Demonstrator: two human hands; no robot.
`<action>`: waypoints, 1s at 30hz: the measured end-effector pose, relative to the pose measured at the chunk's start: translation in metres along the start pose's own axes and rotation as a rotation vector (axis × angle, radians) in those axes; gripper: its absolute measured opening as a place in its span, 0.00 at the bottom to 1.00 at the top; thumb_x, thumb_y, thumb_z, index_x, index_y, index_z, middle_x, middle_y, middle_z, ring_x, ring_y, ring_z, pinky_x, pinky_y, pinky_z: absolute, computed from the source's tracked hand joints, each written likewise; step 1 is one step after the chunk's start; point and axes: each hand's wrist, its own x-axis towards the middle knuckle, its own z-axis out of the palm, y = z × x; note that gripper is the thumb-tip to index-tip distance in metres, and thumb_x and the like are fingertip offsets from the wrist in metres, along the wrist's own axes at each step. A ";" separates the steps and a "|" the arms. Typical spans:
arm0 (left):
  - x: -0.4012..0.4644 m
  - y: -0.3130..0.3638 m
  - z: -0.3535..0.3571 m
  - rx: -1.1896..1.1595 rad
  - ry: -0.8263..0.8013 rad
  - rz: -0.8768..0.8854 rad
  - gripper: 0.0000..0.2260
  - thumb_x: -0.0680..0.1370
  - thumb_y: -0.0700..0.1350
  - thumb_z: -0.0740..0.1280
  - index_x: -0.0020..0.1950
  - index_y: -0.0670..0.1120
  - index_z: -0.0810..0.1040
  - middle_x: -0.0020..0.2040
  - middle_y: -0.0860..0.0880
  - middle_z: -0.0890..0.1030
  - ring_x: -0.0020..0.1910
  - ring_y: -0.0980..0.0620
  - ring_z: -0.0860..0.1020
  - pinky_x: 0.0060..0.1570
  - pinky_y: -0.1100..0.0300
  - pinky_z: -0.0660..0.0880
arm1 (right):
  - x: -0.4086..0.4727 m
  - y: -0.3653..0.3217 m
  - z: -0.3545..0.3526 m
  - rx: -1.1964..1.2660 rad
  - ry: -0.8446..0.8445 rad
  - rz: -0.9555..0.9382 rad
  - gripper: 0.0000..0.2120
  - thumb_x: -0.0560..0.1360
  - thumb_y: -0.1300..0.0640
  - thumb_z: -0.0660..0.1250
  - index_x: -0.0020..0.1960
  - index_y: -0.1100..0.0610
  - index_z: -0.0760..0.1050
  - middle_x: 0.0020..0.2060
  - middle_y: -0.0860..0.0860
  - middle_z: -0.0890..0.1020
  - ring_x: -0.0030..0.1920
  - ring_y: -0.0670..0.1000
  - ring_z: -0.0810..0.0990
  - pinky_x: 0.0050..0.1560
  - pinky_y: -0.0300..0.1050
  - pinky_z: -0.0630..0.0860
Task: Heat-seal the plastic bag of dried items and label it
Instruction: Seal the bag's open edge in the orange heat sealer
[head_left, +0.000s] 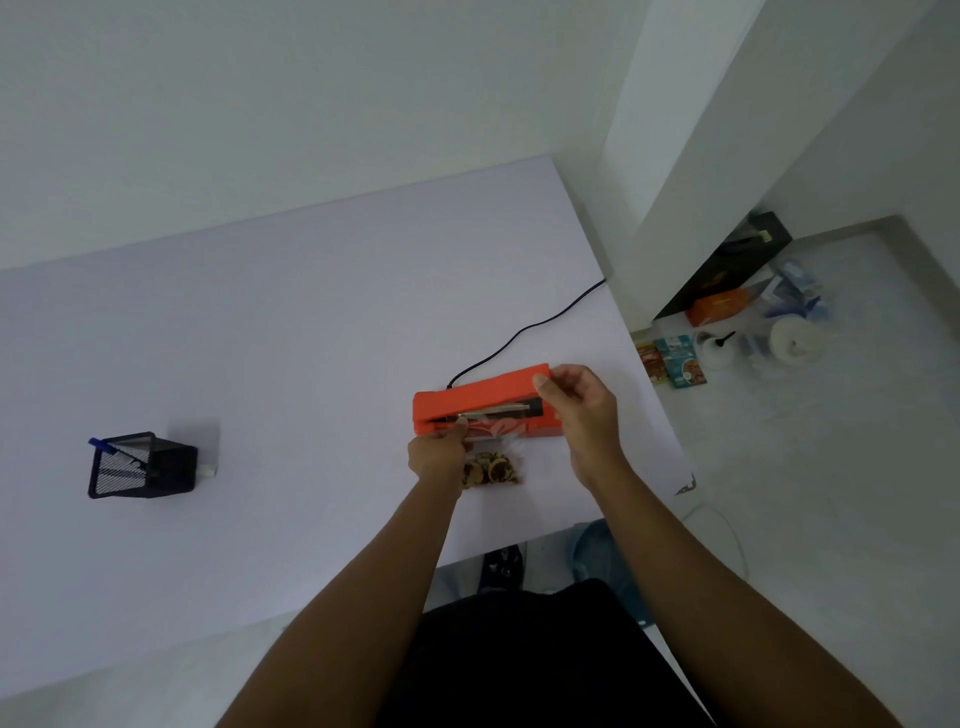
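At the far left of the desk (260, 338) we had a black mesh pen holder (143, 466) with a blue pen (98, 443) poking out of it, well apart from the work and untouched; we judged that it belonged to the labelling, a step not yet begun.

Moving right, our left hand (436, 454) lay at the near edge of the orange heat sealer (485, 402), its fingertips pinching the top of the plastic bag (493, 449) and feeding that edge into the sealer's open slot. The bag's body trailed toward us on the desk, with the dried items (491, 470) heaped at its lower end, clear of the slot.

Further right, our right hand (579, 410) curled round the right end of the sealer, thumb on top of the raised arm and fingers closed about it. A black cord (524, 332) ran from the back of the unit off the desk's right side.

We took the step in hand to be the sealing itself, at the placing stage, since the arm stood lifted. The next move, as we judged it, called for the bag mouth to lie flat and straight across the sealing strip, free of wrinkles, and for the arm then to be pressed down firmly.
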 end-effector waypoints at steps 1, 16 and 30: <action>0.000 0.001 0.000 0.007 0.007 0.000 0.09 0.72 0.47 0.76 0.44 0.44 0.79 0.44 0.44 0.84 0.43 0.45 0.84 0.42 0.53 0.81 | -0.004 -0.011 0.006 -0.004 -0.055 -0.024 0.09 0.73 0.53 0.76 0.50 0.54 0.79 0.50 0.57 0.84 0.51 0.54 0.84 0.50 0.48 0.83; -0.008 0.004 -0.003 0.031 0.009 0.000 0.08 0.74 0.46 0.74 0.41 0.46 0.77 0.39 0.47 0.84 0.35 0.51 0.82 0.35 0.59 0.78 | 0.019 0.000 0.010 -0.546 -0.057 -0.176 0.11 0.80 0.58 0.66 0.61 0.52 0.81 0.53 0.49 0.82 0.51 0.47 0.81 0.57 0.50 0.81; -0.033 0.023 0.005 0.324 -0.019 0.438 0.09 0.79 0.46 0.68 0.46 0.41 0.82 0.35 0.53 0.79 0.26 0.59 0.78 0.24 0.71 0.72 | 0.022 0.076 -0.017 -0.688 -0.055 -0.169 0.24 0.75 0.65 0.72 0.71 0.57 0.74 0.55 0.56 0.78 0.55 0.51 0.79 0.60 0.43 0.79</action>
